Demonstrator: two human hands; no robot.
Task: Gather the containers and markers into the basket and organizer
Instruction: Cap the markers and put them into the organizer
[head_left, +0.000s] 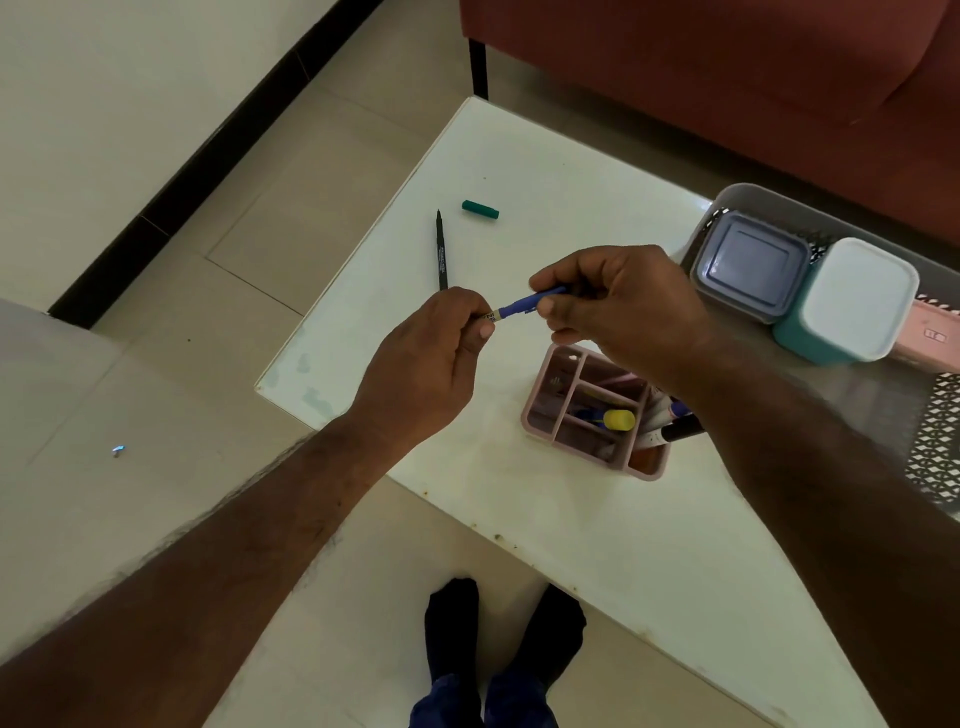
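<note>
at the centre of the frame a blue marker (524, 304) is held above the white table (545, 171): its barrel is pinched by the left hand (436, 364), its cap end by the right hand (623, 306). lower right of it stands the pink organizer (597, 415), markers inside. two lidded containers (805, 291) sit in the basket (748, 200) at right. a black pen (441, 252) and green cap (480, 209) lie upper left.

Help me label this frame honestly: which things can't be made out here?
- Blue marker, head view: both ends hidden inside the left hand and right hand.
- Organizer: its right side is covered by the right forearm.
- Basket: cut off by the right edge.
- Black pen: print too small.
</note>
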